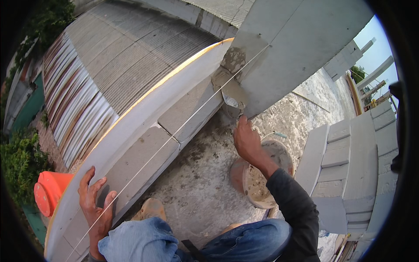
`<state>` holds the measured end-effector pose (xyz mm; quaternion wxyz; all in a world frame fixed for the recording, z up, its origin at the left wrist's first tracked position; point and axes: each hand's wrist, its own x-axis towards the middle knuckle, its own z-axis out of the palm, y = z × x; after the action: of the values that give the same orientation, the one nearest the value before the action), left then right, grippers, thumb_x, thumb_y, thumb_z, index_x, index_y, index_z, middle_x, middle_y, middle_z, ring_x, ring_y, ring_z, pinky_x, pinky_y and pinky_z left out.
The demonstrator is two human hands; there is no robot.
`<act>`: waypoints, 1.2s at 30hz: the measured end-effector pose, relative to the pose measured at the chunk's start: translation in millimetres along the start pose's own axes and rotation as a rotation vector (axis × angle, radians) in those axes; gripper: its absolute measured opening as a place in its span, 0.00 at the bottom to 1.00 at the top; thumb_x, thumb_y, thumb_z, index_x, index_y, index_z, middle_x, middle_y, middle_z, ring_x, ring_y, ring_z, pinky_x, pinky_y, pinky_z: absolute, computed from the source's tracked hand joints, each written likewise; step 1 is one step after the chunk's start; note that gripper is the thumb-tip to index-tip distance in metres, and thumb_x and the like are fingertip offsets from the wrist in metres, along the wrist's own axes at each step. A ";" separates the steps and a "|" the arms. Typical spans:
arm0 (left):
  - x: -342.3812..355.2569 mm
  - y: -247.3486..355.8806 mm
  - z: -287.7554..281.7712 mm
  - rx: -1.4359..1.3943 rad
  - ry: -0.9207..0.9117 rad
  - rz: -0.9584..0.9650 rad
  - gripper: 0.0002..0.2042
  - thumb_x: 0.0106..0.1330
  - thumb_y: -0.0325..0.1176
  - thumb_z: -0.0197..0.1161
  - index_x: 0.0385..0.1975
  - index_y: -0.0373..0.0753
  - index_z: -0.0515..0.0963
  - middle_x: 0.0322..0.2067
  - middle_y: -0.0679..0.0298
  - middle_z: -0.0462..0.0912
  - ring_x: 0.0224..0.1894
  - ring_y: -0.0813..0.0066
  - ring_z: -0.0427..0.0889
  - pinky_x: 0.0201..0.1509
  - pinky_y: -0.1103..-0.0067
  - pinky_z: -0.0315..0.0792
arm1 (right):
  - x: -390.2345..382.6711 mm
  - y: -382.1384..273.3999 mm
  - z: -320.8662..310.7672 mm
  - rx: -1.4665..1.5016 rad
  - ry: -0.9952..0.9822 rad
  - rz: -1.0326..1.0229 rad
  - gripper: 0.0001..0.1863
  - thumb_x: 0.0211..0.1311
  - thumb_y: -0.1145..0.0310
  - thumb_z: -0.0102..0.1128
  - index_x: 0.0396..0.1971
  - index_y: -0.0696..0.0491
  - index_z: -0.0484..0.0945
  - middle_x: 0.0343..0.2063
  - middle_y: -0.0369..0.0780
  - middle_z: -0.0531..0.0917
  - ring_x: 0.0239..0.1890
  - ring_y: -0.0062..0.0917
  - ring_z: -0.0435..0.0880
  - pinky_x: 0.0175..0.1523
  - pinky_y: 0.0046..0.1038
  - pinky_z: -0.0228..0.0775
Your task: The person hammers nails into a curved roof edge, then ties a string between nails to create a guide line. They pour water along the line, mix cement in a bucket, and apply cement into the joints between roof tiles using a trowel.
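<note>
My right hand (248, 139) is closed around the handle of a trowel (232, 102). The trowel's blade is at wet grey mortar (236, 89) where the row of blocks meets a grey wall panel (292, 52). My left hand (97, 208) has its fingers spread by the near block (139, 163), next to a taut white string (174, 134); whether it touches either I cannot tell. A second block (192, 107) lies end to end with the near one, a narrow joint (168, 132) between them. The string runs above both blocks to the panel.
A bucket (239, 172) holding mortar stands below my right forearm. Stacked grey blocks (336, 166) fill the right side. Beyond the pale curved ledge (174, 81) are corrugated roofs (135, 48) lower down. An orange-red container (54, 190) sits at the left, outside the ledge.
</note>
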<state>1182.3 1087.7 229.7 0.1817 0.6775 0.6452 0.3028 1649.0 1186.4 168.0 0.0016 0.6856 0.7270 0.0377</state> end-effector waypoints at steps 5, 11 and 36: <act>1.9 -11.1 4.6 -0.062 0.007 0.026 0.20 0.64 0.35 0.75 0.54 0.35 0.84 0.69 0.42 0.75 0.71 0.41 0.75 0.73 0.54 0.71 | -32.7 -22.5 -9.9 0.306 -0.072 0.060 0.18 0.77 0.68 0.56 0.53 0.69 0.67 0.49 0.59 0.73 0.50 0.56 0.81 0.44 0.47 0.84; 1.6 -16.4 7.6 -0.071 -0.013 0.004 0.19 0.63 0.36 0.76 0.52 0.35 0.84 0.68 0.43 0.76 0.69 0.42 0.76 0.71 0.54 0.73 | -44.6 -18.6 -25.5 0.537 -0.056 0.119 0.27 0.79 0.65 0.56 0.62 0.72 0.62 0.53 0.68 0.75 0.52 0.66 0.78 0.57 0.58 0.72; -0.8 -20.1 17.0 -0.134 0.051 -0.030 0.18 0.63 0.29 0.76 0.53 0.35 0.84 0.65 0.41 0.78 0.67 0.43 0.79 0.71 0.55 0.73 | -84.2 -70.4 26.6 0.384 -0.175 0.068 0.25 0.78 0.63 0.59 0.58 0.67 0.60 0.48 0.59 0.73 0.41 0.58 0.84 0.39 0.52 0.84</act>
<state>1177.9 1091.4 204.0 0.2146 0.6463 0.6379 0.3597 1585.3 1099.9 133.3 -0.0672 0.6980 0.6944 -0.1613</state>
